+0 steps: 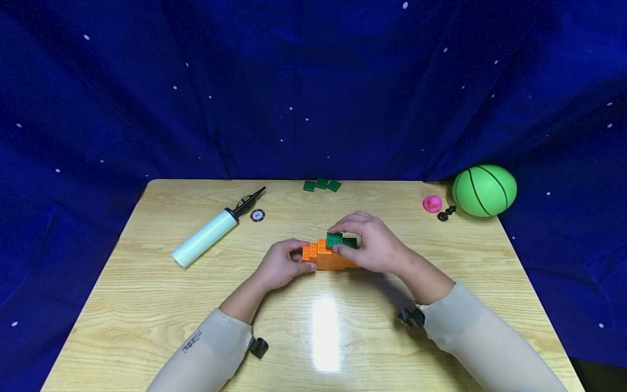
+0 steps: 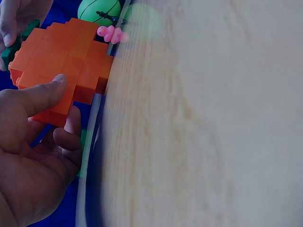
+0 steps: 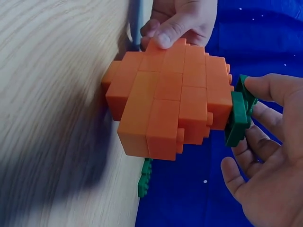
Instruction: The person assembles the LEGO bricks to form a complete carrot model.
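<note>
A stepped build of orange toy bricks [image 1: 329, 259] stands close over the middle of the table. My left hand [image 1: 282, 265] grips its left end, thumb on the near face and fingers behind, as the left wrist view [image 2: 42, 142] shows. At the top of the build are two green bricks: one low and flat [image 3: 238, 118] against the orange studs, the other green brick [image 1: 334, 239] overlapping it. My right hand [image 1: 373, 245] pinches this upper green brick between thumb and fingertips. In the right wrist view, the flat faces of the orange bricks [image 3: 163, 90] show.
Several loose green bricks [image 1: 321, 184] lie at the table's [image 1: 274, 348] back edge. To the left are a pale blue hand pump [image 1: 206, 238] and a poker chip [image 1: 257, 215]. A pink rubber duck [image 1: 432, 204], a small black object [image 1: 443, 216] and a green ball [image 1: 485, 190] sit back right.
</note>
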The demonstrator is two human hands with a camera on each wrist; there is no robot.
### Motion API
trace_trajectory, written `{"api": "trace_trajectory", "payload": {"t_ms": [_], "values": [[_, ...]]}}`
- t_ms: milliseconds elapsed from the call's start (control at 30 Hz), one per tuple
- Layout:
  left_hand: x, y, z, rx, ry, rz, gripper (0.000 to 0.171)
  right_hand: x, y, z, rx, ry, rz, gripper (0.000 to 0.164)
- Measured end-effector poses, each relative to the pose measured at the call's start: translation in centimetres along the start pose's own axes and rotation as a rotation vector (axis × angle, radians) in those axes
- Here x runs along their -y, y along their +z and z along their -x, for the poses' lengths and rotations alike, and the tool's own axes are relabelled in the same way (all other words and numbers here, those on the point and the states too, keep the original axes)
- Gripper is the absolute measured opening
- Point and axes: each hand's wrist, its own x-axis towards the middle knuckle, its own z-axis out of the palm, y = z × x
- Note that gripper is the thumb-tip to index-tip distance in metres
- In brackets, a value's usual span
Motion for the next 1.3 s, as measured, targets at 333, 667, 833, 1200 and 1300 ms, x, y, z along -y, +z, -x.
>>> {"api": "trace_trajectory", "payload": {"t_ms": [333, 667, 833, 1200, 1300], "values": [[0.09, 0.01, 0.04, 0.002, 0.004, 0.002, 0.049, -0.01, 0.33, 0.48, 0.001, -0.023, 0.004, 0.029], [0.07, 0.08, 0.07, 0.005, 0.009, 0.009, 0.049, -0.14, 0.78, 0.48, 0.009, -0.037, 0.001, 0.029], [0.01, 0.06, 0.04, 0.006, 0.018, 0.013, 0.046, -0.33, 0.84, 0.58, 0.008, -0.034, 0.0, 0.03], [0.04, 0.1, -0.06, 0.011, 0.018, 0.021, 0.045, -0.23, 0.92, 0.88, 0.009, 0.022, -0.049, 0.03], [0.05, 0.09, -0.09, 0.016, 0.022, 0.029, 0.044, -0.22, 0.96, 0.85, 0.012, 0.035, -0.059, 0.029]]}}
